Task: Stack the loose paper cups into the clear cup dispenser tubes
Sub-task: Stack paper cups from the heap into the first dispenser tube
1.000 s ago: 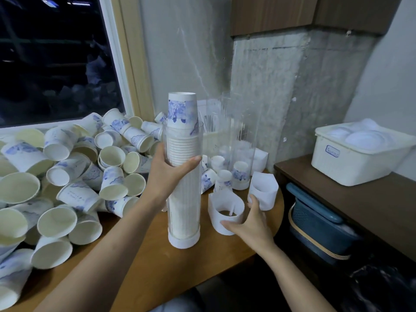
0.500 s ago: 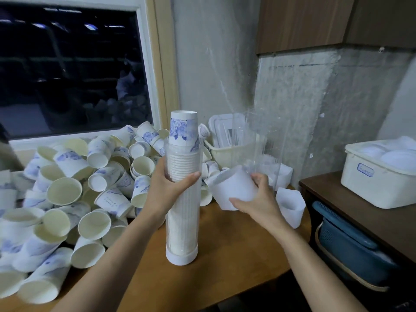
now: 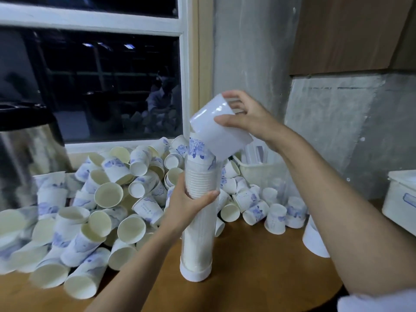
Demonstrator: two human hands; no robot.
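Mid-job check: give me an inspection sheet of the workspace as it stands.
Surface: wooden table, partly covered.
Job's things: tube upright, full of cups, top cup sticking out; white cap tilted over it, not seated.
Clutter: loose cups heaped left and behind; spare cap at right.
Grips: left hand grips tube; right hand holds cap.
Cables: nothing seen.
Surroundings: metal urn, basket, white bin, dark window.

No legible text. The label (image 3: pixel 408 199) on the white bin (image 3: pixel 399 218) is too blurred to read; the paper cups (image 3: pixel 148 207) carry blue print only — no readable characters.
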